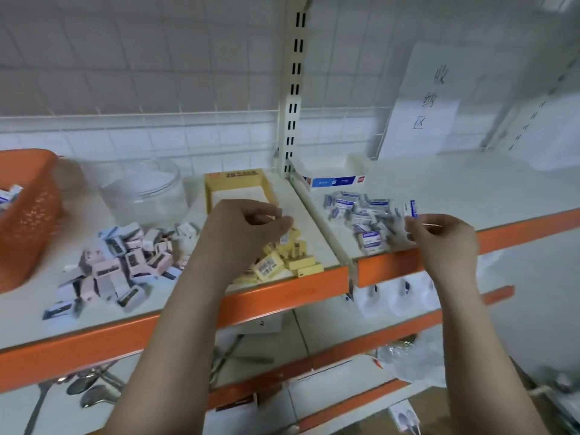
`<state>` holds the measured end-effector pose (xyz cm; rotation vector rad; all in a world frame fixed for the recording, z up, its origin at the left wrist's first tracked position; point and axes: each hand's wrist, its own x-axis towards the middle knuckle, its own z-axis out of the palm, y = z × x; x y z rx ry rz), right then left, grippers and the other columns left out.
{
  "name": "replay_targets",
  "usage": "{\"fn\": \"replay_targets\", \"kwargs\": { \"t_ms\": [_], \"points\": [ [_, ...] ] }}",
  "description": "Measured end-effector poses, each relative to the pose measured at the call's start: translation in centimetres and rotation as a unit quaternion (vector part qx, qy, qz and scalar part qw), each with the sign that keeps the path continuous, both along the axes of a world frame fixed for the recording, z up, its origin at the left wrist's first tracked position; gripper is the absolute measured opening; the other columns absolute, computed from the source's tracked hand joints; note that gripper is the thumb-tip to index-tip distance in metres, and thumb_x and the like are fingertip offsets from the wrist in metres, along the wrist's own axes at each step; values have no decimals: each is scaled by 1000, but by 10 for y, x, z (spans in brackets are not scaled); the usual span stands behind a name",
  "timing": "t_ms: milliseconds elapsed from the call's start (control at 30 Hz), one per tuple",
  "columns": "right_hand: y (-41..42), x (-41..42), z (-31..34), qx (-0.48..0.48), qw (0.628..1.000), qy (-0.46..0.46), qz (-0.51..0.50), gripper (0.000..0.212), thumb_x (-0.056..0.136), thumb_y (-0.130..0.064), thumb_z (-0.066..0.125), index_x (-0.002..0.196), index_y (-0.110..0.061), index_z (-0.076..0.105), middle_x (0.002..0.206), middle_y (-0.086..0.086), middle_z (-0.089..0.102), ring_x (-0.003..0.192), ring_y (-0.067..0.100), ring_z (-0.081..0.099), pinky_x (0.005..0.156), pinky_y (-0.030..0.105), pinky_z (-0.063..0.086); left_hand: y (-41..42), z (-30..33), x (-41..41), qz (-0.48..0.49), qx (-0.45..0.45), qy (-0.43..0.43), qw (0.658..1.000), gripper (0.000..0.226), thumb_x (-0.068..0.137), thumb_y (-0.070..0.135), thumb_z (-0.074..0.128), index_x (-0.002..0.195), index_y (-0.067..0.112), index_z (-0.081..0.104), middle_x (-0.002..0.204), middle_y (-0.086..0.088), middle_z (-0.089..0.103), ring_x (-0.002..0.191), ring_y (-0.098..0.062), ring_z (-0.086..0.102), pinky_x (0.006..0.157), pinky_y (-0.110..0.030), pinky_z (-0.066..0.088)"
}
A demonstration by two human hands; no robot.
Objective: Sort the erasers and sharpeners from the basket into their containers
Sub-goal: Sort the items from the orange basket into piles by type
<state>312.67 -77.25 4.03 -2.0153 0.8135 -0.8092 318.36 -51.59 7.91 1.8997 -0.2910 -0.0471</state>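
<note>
The shelf (470, 189) carries everything, split by a metal divider (317, 211) into a left and a right bay; its orange front lip is low, so anything nudged forward can drop to the shelf below. The orange basket (28, 215) sits at the far left edge with a few wrapped pieces showing inside, so sorting is judged unfinished. A clear jar (144, 193) stands behind the sharpener pile (119, 262), which sprawls loose on the shelf toward the front edge rather than in any container. A yellow box (238, 189) lies open behind the yellow eraser pile (282, 259), which reaches close to the lip. A blue-and-white box (332, 180) lies behind the blue eraser pile (364, 221) in the right bay, its nearest pieces just beside the lip. The left hand (241, 227) hovers over the yellow pile, fingers curled and pinching a small pale eraser (287, 215); blur hides its label. The right hand (439, 237) pinches a blue-wrapped eraser (413, 208) at the fingertips, above the edge of the blue pile. Risks, judged: a light fingertip pinch may let a piece slip and fall past the lip; a forearm sweeping across may push front pieces off; the pale piece, label unread, may land in the wrong pile.
</note>
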Motion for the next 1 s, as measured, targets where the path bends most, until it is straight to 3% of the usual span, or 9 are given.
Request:
{"fn": "replay_targets", "kwargs": {
  "t_ms": [100,200,400,500,600,700,767,867,1000],
  "points": [
    [-28,13,-9,-15,997,74,-4,22,82,-28,66,84,-7,71,81,9,70,79,26,64,60,26,36,-23,-2,0,6,-3,9,1000,11,76,26,77,78,28,66,50,14,60,39,1,46,36,-12,38],
    [-36,18,-16,-17,992,128,1,24,82,-33,65,82,-10,70,76,7,67,76,26,61,57,26,36,-41,-6,7,1,14,-8,1000,14,74,29,78,84,24,69,58,12,65,49,-1,54,43,-13,44],
    [-36,8,-13,-29,991,127,-8,30,88,-33,58,107,-13,69,105,5,69,99,25,62,69,25,40,-88,-11,28,-49,65,-63,995,12,79,29,74,87,22,68,78,3,67,66,-4,57,50,-3,40],
    [-31,-8,-6,-37,994,104,-13,30,90,-30,58,112,-13,68,111,2,68,105,21,60,74,24,39,-123,-11,50,-88,91,-101,987,17,81,24,71,96,16,70,84,2,66,73,-4,58,61,-7,43],
    [-26,-21,-4,-31,995,97,0,27,88,-30,59,109,-15,68,105,1,69,99,18,62,73,25,43,-157,-9,78,-122,157,-125,972,22,83,19,68,104,12,71,94,-4,68,80,-10,61,73,-19,49],
    [-21,-28,-5,-23,995,99,10,22,89,-29,59,102,-16,70,93,-2,70,77,13,61,63,25,44,-179,-13,102,-128,233,-132,955,23,85,14,64,107,10,70,107,-5,69,95,-18,63,86,-29,51],
    [-18,-31,-5,-25,995,92,10,19,89,-27,58,98,-16,71,83,-4,66,68,9,57,57,23,41,-187,-19,110,-142,270,-128,944,24,86,13,62,108,7,70,111,-8,68,101,-20,61,87,-28,49],
    [-12,-32,-3,-21,996,83,13,16,89,-25,58,93,-17,71,82,-2,67,74,15,61,64,27,46,-189,-24,111,-166,298,-128,931,27,87,13,60,111,5,69,115,-9,66,106,-21,59,85,-25,44],
    [-1,-31,-1,-30,996,80,30,16,89,-24,58,94,-17,71,81,-3,66,68,16,60,61,25,44,-175,-22,104,-146,259,-122,947,32,88,18,60,117,8,65,120,-7,64,104,-18,59,85,-23,43]
  ]
}}
